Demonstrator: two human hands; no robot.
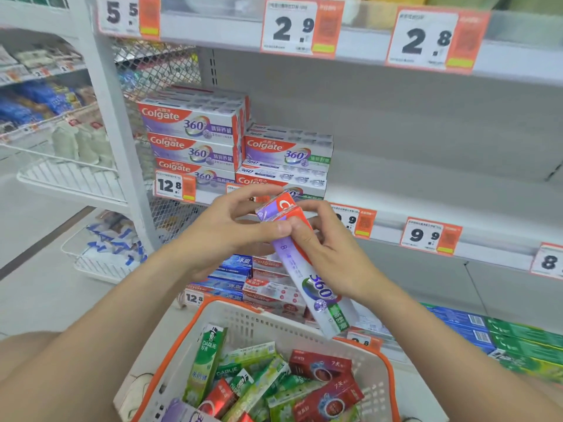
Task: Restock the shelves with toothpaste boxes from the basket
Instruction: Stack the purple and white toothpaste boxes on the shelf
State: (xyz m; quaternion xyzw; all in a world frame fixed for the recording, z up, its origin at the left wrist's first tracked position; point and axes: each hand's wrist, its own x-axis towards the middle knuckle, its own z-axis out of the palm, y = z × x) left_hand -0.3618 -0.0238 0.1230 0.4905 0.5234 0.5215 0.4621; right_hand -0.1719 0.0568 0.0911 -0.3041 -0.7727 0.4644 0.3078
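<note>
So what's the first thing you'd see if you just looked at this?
Two hands in the middle: the left hand and right hand hold a tilted purple Colgate box. Below them sits a white basket with an orange rim, full of green and red toothpaste boxes. Stacked Colgate boxes stand on the shelf behind, at the left.

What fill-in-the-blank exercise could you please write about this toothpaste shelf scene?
The left hand and right hand hold one toothpaste box marked with the number ____.
The basket has an ____ rim.
The green boxes in the basket carry the brand name ____.
The price tag below the left Colgate stack reads ____.
Missing words: 360; orange; DARLIE; 12.8.
</note>
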